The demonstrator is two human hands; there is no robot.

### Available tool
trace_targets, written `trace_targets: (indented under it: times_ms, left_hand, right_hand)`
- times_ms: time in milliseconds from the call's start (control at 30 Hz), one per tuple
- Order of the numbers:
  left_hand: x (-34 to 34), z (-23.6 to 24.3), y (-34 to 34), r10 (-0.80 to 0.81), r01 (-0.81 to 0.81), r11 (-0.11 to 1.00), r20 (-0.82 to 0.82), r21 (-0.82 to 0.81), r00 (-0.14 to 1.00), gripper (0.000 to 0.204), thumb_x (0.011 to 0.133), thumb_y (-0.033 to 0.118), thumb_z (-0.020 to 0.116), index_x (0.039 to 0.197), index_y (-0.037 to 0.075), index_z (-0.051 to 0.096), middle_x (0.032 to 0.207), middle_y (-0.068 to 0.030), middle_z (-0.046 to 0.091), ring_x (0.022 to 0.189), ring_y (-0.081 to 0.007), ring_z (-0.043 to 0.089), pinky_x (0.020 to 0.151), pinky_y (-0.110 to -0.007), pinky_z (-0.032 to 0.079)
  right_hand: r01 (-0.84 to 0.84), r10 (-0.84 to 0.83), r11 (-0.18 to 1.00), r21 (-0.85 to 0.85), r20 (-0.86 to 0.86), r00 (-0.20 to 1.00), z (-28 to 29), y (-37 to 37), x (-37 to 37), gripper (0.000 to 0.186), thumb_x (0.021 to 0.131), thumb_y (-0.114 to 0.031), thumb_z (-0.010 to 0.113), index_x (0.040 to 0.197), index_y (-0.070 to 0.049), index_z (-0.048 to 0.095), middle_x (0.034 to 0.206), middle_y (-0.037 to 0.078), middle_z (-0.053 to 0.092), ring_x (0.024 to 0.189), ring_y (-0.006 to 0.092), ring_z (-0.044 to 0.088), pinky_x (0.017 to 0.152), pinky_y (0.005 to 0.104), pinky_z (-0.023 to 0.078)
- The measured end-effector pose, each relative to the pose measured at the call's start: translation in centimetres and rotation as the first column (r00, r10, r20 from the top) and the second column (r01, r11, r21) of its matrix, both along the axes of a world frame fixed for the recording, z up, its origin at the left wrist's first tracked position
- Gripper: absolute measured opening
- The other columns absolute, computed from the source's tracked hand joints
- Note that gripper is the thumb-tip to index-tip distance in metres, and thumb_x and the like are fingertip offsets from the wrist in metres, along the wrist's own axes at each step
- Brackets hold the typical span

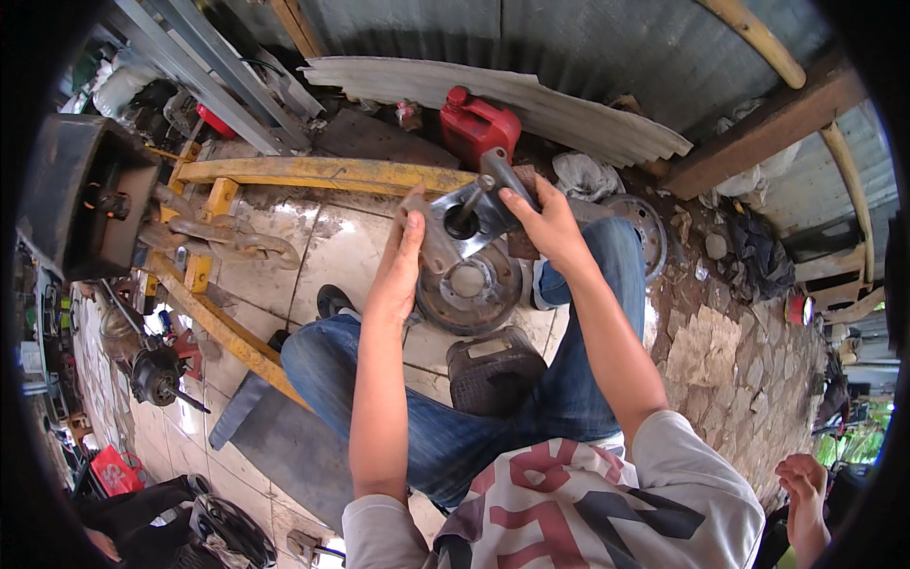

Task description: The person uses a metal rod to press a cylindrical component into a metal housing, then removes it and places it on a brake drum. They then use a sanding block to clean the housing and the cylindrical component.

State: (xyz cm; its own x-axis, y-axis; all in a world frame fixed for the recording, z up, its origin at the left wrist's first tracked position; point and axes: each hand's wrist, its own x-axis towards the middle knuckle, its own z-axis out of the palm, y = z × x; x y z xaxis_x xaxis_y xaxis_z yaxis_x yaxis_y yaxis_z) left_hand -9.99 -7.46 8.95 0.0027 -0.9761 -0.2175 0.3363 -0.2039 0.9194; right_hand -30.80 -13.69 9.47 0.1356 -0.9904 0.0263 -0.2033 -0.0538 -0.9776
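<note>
Between my hands, raised above the floor, is a metal bracket (486, 226) with flat flanges, a shiny middle plate, a dark round opening and a bolt standing up from it. My left hand (398, 261) grips its left flange, thumb on top and fingers hidden underneath. My right hand (552, 226) is closed round its right side, thumb along the edge. A brown, rough-looking strip or block (522, 246) shows by the right palm; its kind is unclear. Directly below the bracket, a worn round wheel rim (469, 318) lies on the tiles.
A dark piece resembling a welding mask (495, 379) lies between my legs. A yellow metal frame (322, 173) with a heavy chain (223, 237) stands left. A red jerrycan (479, 128) and another wheel (645, 228) are beyond. Another person's hand (804, 488) shows lower right.
</note>
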Motion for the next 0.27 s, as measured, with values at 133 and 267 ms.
trace_targets:
  times_ms: [133, 267]
  left_hand:
    - [-0.3, -0.6, -0.2, -0.041, 0.041, 0.999, -0.03, -0.005, 0.999, 0.086, 0.088, 0.072, 0.043, 0.149, 0.012, 0.032, 0.149, -0.0081, 0.035, 0.138, -0.0241, 0.031, 0.109, -0.045, 0.029]
    - [-0.4, -1.9, -1.1, -0.086, 0.084, 0.995, 0.023, 0.049, 0.996, 0.073, 0.094, 0.06, 0.046, 0.149, 0.015, 0.032, 0.152, -0.009, 0.031, 0.142, -0.0244, 0.027, 0.113, -0.047, 0.026]
  right_hand:
    - [0.062, -0.062, 0.998, 0.01, 0.001, 0.998, 0.2, -0.3, -1.2, 0.031, 0.092, -0.02, 0.062, 0.113, 0.002, 0.061, 0.097, 0.011, 0.067, 0.091, 0.0148, 0.058, 0.086, 0.0309, 0.046]
    - [0.101, -0.098, 0.993, -0.059, 0.049, 0.994, -1.2, -0.8, -2.1, 0.029, 0.093, -0.019, 0.06, 0.115, 0.0, 0.061, 0.102, 0.012, 0.067, 0.098, 0.0142, 0.058, 0.093, 0.0288, 0.043]
